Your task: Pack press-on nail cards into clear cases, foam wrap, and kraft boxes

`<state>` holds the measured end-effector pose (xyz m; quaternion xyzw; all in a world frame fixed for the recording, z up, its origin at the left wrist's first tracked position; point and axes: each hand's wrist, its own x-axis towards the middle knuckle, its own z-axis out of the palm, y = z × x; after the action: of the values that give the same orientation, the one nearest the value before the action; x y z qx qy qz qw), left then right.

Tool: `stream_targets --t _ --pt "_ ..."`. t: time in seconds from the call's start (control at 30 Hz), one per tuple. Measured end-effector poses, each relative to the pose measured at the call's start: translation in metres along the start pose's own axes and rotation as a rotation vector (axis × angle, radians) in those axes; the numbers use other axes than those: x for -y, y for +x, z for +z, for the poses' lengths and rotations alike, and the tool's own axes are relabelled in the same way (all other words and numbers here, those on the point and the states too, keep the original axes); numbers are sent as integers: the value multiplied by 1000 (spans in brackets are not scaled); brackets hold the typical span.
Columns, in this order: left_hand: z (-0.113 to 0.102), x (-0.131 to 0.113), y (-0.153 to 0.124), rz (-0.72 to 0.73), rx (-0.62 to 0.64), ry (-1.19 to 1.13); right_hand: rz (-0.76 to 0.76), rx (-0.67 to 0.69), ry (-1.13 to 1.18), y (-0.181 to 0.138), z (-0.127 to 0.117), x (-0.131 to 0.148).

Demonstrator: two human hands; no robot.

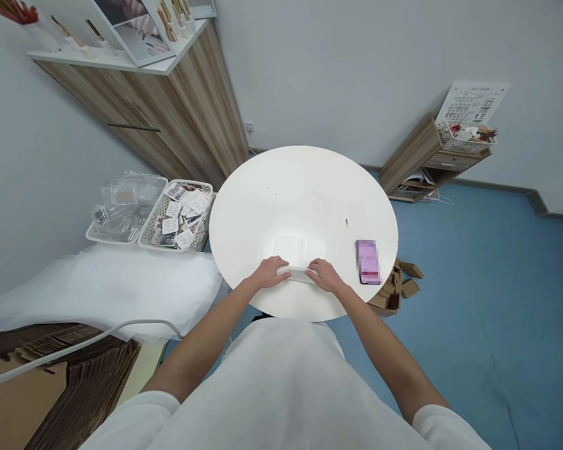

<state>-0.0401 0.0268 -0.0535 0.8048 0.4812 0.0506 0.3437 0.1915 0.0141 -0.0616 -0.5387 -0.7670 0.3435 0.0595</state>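
Near the front edge of the round white table [304, 187], both hands grip a thin white folded piece [297, 272], which could be card or foam sheet. My left hand [271, 273] closes on its left end, thumb in front and fingers behind. At the opposite end my right hand [325, 275] pinches it in the same way. The piece's flat part extends away from me on the tabletop, and its pale outline is hard to tell from the table. To the right of my right hand lies a phone [368, 262] with a blurred purple screen.
Left of the table are a basket of printed cards [181, 215] and a tray of clear plastic packs [126, 206]. White sheeting [103, 284] lies nearer, above stacked cardboard [89, 381]. Small cardboard boxes [394, 287] sit on the floor at right. A wooden cabinet [169, 112] stands behind.
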Motion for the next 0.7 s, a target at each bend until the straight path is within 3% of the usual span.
stream_targets --t 0.27,0.5,0.7 --pt "10 24 11 -240 -114 -242 241 3 166 19 -6 -9" --pt "19 34 27 -550 -206 -252 432 -146 155 23 4 -19" --pt "22 31 26 -569 -287 -226 459 -309 115 14 23 -20"
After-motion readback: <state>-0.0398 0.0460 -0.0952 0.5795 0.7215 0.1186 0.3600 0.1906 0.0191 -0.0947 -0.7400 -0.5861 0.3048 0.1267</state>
